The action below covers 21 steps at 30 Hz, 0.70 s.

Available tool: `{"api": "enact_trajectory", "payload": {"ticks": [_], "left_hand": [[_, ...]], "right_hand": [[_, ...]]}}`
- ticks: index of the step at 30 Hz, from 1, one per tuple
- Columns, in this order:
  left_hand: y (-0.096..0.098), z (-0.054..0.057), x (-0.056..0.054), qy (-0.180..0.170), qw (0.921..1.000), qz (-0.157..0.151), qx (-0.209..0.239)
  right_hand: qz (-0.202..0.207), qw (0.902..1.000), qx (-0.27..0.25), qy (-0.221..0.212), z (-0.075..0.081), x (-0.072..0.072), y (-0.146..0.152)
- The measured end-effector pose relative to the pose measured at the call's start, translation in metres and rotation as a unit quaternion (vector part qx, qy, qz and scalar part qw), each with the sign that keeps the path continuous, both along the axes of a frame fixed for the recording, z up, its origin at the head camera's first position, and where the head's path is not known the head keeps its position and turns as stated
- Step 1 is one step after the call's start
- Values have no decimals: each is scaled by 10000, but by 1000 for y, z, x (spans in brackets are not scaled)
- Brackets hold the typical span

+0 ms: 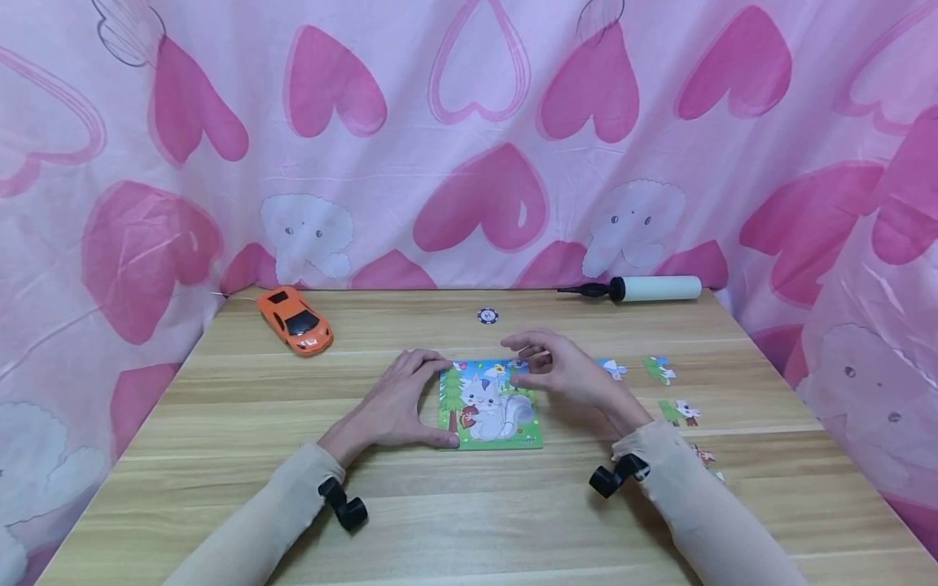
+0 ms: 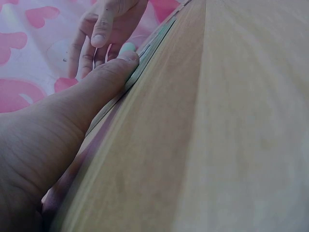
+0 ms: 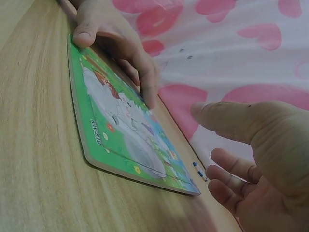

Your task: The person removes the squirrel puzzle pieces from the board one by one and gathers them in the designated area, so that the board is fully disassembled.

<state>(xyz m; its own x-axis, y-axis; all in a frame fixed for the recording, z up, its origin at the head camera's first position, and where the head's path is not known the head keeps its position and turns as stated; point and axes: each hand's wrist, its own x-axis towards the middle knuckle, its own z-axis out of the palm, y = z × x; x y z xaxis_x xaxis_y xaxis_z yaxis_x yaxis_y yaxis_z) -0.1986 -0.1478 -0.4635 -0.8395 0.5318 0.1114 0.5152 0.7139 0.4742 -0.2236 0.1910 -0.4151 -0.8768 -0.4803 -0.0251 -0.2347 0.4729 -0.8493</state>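
A square jigsaw puzzle [image 1: 489, 407] with a white squirrel picture and green border lies flat on the wooden table. My left hand [image 1: 396, 399] grips it along its left side, thumb on the near left corner and fingers at the far left corner. In the right wrist view the left thumb [image 3: 84, 38] rests on the border of the puzzle [image 3: 128, 123]. Above the puzzle's far right corner hovers my right hand [image 1: 560, 366], holding nothing, its fingers loosely bent and apart from the thumb. That hand hides part of the puzzle's far right edge.
Loose puzzle pieces [image 1: 659, 369] lie scattered to the right, some partly hidden by the right arm. A round poker chip [image 1: 487, 316] is beyond the puzzle. An orange toy car [image 1: 295, 321] stands back left, a balloon pump [image 1: 652, 289] back right, before a pink curtain [image 1: 469, 268].
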Motion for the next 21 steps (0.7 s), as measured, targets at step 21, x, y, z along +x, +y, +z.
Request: {"api": "enact_trajectory", "payload": {"ticks": [21], "left_hand": [[0, 1, 0, -30, 10000, 48, -52]], "right_hand": [[-87, 9970, 770, -50, -13, 4, -5]]}}
